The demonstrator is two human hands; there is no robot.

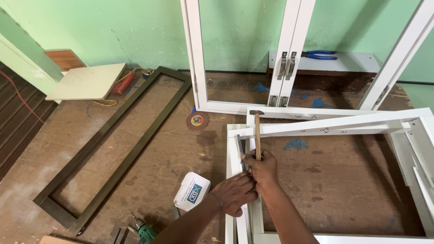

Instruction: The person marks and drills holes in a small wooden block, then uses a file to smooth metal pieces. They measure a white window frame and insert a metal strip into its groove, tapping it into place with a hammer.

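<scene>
Right hand point(262, 168) is wrapped tight around the wooden handle of a small hammer point(257, 131), head pointing up toward 12 o'clock, sitting just over the top rail of the white frame point(316, 127). Left hand point(235, 193) sits just at 7 o'clock of the right one, fingers curled down and pressing on the frame's left upright, pinching a thin metal strip point(241, 151) against it; can't tell if it's actually gripping something small underneath. The two hands are touching each other.

The white frame lies flat on the brown worktop point(172, 149), filling the 3 to 5 o'clock side. At 8 o'clock of the hands there's a small white box point(192, 191), and further down at 7 o'clock a green drill point(145, 232). A long dark frame point(117, 144) lies diagonally out at 9 to 10 o'clock. A round disc point(197, 120) sits at 11 o'clock. White window sashes point(244, 54) lean against the green wall at 12 o'clock, with blue-handled pliers point(320, 55) on a ledge at 1 o'clock.
</scene>
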